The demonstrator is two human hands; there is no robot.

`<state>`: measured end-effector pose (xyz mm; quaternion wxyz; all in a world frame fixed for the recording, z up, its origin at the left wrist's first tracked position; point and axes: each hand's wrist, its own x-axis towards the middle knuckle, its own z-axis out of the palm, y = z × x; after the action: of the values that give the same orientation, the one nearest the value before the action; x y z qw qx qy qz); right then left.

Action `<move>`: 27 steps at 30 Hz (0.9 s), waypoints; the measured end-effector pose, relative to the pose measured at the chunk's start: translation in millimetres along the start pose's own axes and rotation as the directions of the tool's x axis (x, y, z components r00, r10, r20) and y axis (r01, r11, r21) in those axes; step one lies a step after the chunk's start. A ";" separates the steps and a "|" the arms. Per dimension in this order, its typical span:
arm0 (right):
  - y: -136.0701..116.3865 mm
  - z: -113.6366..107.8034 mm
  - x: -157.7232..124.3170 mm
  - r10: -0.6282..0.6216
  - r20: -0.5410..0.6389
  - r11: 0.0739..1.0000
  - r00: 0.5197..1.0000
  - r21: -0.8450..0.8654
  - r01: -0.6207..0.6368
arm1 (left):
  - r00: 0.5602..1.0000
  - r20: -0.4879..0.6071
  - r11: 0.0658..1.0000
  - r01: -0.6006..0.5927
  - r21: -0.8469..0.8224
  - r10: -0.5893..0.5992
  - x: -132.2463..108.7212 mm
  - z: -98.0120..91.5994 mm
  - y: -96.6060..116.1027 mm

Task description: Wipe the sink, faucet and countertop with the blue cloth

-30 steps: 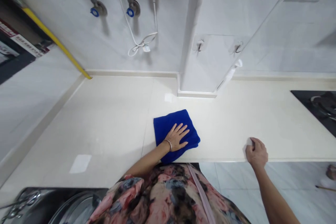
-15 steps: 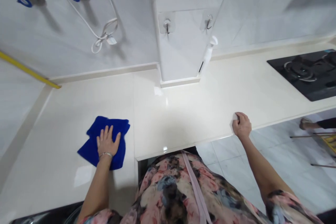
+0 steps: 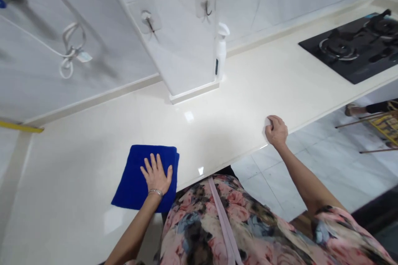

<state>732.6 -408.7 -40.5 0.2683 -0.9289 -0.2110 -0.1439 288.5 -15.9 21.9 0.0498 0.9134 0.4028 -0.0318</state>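
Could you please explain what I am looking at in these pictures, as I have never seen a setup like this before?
There is no machine here. These are a person's own two bare hands, seen by one camera worn on the head, looking forward and down, so the person's body shows at the bottom. The left hand lies flat, fingers spread, on a folded blue cloth on a cream counter. The right hand grips a small white object at the counter's front edge. Further back stand a white spray bottle and a black gas hob.
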 end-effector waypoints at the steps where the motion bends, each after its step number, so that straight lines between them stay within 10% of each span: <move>1: -2.3 -1.1 0.3 0.006 0.004 1.000 1.000 0.003 -0.006 | 0.999 0.007 0.999 -0.043 0.001 0.043 6.4 1.2 13.9; 16: -4.8 -2.7 2.9 0.036 -0.007 0.999 0.999 -0.005 -0.036 | 0.873 0.105 0.878 -0.466 -0.112 0.477 116.9 0.5 239.8; 27: -16.3 -2.3 10.2 0.053 0.021 0.999 0.998 -0.013 -0.052 | 0.812 0.051 0.779 -0.537 -0.324 0.582 136.2 -2.8 228.5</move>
<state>733.5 -394.3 -27.6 0.2638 -0.9372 -0.1884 -0.1284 549.2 -69.1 26.3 0.2223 0.9687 0.1078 -0.0232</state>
